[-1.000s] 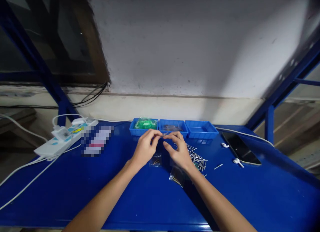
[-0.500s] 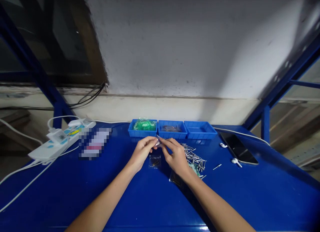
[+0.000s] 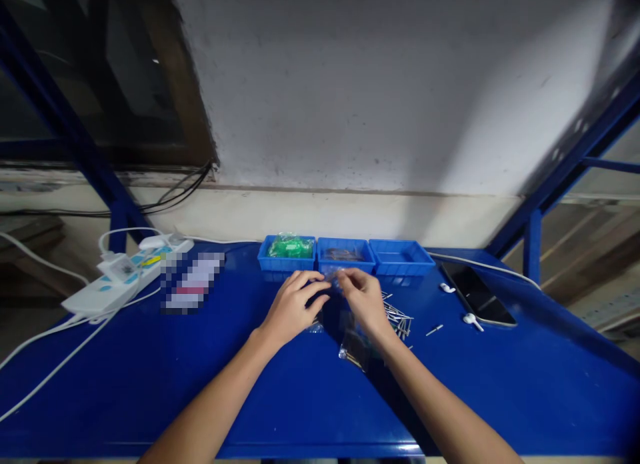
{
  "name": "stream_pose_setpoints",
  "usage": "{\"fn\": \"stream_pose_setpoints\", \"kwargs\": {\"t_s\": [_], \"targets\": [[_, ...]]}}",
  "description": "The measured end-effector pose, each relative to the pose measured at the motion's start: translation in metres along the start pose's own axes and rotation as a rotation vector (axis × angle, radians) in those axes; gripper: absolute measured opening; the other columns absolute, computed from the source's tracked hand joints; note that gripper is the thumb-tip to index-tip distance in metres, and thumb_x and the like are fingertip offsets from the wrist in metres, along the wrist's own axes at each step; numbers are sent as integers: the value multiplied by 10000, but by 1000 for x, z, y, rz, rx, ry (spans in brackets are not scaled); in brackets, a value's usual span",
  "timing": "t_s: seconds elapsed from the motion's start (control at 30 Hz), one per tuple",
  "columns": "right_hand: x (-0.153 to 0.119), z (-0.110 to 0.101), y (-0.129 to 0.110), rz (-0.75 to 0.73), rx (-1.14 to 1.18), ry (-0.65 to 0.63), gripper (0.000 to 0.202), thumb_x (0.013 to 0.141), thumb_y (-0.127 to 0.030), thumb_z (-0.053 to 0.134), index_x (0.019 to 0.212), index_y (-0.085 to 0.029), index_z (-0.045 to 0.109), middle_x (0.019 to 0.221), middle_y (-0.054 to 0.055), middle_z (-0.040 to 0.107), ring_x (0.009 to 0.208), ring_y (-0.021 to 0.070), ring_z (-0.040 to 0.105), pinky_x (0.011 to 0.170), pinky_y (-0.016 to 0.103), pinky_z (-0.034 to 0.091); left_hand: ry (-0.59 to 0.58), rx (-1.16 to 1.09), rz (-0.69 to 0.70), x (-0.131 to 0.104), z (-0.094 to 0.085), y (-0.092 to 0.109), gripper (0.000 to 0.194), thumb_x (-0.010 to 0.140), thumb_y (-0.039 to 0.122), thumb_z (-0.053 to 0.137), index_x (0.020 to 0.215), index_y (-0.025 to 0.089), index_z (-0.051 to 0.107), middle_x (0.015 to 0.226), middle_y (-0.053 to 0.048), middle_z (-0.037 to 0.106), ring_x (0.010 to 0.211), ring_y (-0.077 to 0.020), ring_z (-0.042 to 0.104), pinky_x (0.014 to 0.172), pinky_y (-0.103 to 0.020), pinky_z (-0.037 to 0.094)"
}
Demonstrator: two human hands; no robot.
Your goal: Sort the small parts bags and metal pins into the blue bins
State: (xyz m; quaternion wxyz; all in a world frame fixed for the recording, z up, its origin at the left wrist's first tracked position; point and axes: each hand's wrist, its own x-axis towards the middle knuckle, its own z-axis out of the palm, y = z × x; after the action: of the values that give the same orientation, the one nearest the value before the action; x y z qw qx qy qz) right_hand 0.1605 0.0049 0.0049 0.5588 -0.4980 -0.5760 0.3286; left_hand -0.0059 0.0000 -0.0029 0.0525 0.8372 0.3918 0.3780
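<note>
Head view: my right hand (image 3: 364,301) pinches a clear bag (image 3: 332,276). My left hand (image 3: 294,303) is loosely spread; pins (image 3: 400,321) lie beside my right.

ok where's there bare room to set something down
Bare table lies between the left arm and the pixelated item, and right of the right arm, nearer you than the earbuds. It's crowded around the right hand: trays, metal pins, plastic bags.

Right hand (image 3: 364,303) pinching a clear bag (image 3: 334,275), left hand (image 3: 294,305) curved beside it; metal pins (image 3: 399,319), three blue trays (image 3: 351,265), blue table (image 3: 300,404)
</note>
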Motion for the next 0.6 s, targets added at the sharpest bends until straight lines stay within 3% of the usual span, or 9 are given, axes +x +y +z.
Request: {"fn": "stream_pose_setpoints", "kwargs": {"t_s": [0.17,0.23,0.3,0.4,0.5,0.6], "targets": [[13,-39,-20,-626,-314,637,166,851,-263,521,936,-197,647,858,62,616,768,167,579,684,315,476,-450,-6,-192,-6,-17,-13,395,792,452,576,1144,271,570,1151,-56,573,1084,-269,505,915,-437,379],[23,-51,-20,-747,-407,775,182,852,-221,520,995,-213,633,889,72,603,798,174,579,706,332,482,-538,9,-244,-8,-20,-16,412,745,462,617,1115,285,577,1172,-49,549,1108,-288,478,915,-453,358],[33,-56,-12,-765,-523,691,217,856,-210,507,1037,-211,628,899,81,601,811,184,569,730,350,481,-556,10,-262,-9,-20,-17,342,719,422,646,1027,282,596,1163,-39,542,1112,-290,461,910,-452,345],[40,-51,7,-642,-723,374,334,830,-274,531,1142,-173,595,979,123,592,898,242,537,776,412,465,-509,-47,-277,-7,-15,-17,188,720,313,646,879,238,577,1028,-26,575,1032,-249,494,855,-390,373],[33,-39,17,-489,-761,224,420,817,-345,529,1186,-147,567,1022,147,581,951,279,508,810,446,435,-386,-222,-349,-3,-8,-18,123,752,198,576,856,208,511,802,7,571,745,-147,536,694,-277,416],[18,-26,12,-363,-624,88,324,859,-382,462,1019,-167,644,844,87,624,831,231,539,776,371,422,-204,-333,-380,0,-1,-16,100,758,168,558,820,197,486,719,32,540,635,-108,502,619,-234,410]]}}
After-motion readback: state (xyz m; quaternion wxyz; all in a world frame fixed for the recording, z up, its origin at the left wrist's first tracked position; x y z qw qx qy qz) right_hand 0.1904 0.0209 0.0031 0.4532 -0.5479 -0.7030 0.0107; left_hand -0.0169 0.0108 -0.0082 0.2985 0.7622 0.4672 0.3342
